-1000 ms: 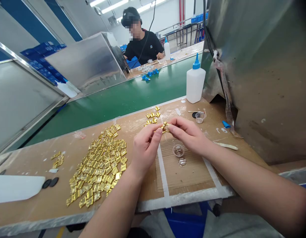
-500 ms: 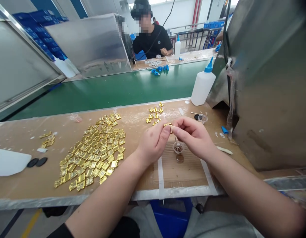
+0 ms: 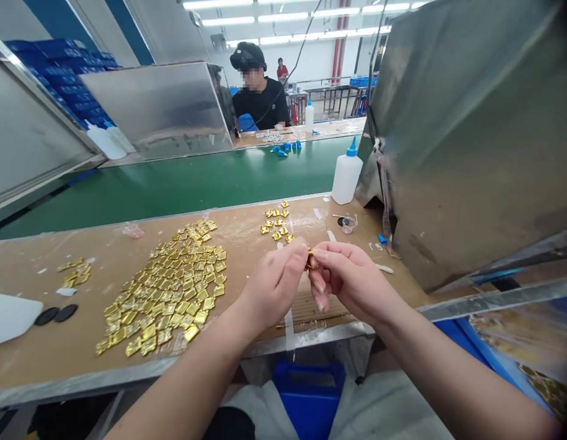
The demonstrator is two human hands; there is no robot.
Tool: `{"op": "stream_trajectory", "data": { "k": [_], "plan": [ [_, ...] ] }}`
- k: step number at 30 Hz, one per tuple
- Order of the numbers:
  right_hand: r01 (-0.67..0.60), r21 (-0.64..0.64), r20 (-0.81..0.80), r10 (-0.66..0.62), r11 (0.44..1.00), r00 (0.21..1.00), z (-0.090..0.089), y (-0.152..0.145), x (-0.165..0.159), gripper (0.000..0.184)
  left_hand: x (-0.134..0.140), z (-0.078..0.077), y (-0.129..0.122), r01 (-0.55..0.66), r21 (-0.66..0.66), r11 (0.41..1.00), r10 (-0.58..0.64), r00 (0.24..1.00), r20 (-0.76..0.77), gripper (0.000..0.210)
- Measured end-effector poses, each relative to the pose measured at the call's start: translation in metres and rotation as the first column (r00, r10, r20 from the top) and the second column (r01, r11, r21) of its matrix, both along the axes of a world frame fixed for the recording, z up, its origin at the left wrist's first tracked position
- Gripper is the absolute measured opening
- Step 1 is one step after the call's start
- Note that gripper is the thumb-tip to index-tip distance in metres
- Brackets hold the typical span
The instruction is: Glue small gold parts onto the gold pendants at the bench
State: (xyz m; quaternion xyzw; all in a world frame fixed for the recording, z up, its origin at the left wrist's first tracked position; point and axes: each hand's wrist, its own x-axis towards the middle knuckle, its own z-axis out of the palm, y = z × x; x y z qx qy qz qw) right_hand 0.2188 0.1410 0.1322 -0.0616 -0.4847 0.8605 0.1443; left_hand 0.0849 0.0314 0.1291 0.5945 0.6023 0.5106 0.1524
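Observation:
Both hands meet over the front of the bench. Between their fingertips sits a small gold piece (image 3: pixel 309 259), mostly covered by the fingers. My left hand (image 3: pixel 279 275) is closed on it from the left. From the other side my right hand (image 3: pixel 345 272) pinches it with thumb and forefinger, its lower fingers curled loosely. Just beyond the hands lies a small group of gold pieces (image 3: pixel 277 223). A wide spread of flat gold pieces (image 3: pixel 173 287) covers the bench left of my left hand.
A white bottle with a blue cap (image 3: pixel 347 174) stands at the back right, beside a metal panel (image 3: pixel 448 153). A green belt (image 3: pixel 182 183) runs behind the bench. Black discs (image 3: pixel 56 314) lie far left. Across the belt sits a person in black (image 3: pixel 260 101).
The view has tilted up and turned right. My hands still hold the gold piece together, and they now hide the small cup that stood below them.

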Motion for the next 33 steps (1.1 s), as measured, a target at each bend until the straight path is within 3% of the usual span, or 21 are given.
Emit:
{"op": "stream_trajectory", "data": {
  "k": [6,12,19,25,33],
  "plan": [
    [-0.108,-0.219,-0.018,0.107,0.970,0.994,-0.001,-0.026,0.018,0.029,0.015,0.004,-0.025,0.049,-0.114,0.992,-0.032,0.989,0.144,0.050],
    [0.025,-0.412,-0.081,-0.064,0.911,0.995,-0.013,-0.059,0.019,0.029,0.033,-0.005,-0.035,-0.089,-0.095,0.992,0.100,0.988,0.119,0.052],
    [0.058,-0.374,-0.153,-0.124,0.926,0.980,-0.022,-0.077,0.023,0.032,0.052,-0.018,-0.041,-0.272,-0.060,0.960,0.278,0.937,0.213,0.053],
    [0.088,-0.331,-0.163,-0.148,0.940,0.975,-0.024,-0.077,0.024,0.032,0.057,-0.016,-0.043,-0.236,-0.088,0.968,0.251,0.932,0.261,0.055],
    [0.176,-0.248,-0.123,-0.212,0.953,0.970,-0.027,-0.078,0.029,0.031,0.057,-0.012,-0.049,-0.183,-0.113,0.977,0.199,0.968,0.152,0.052]
  ]
}}
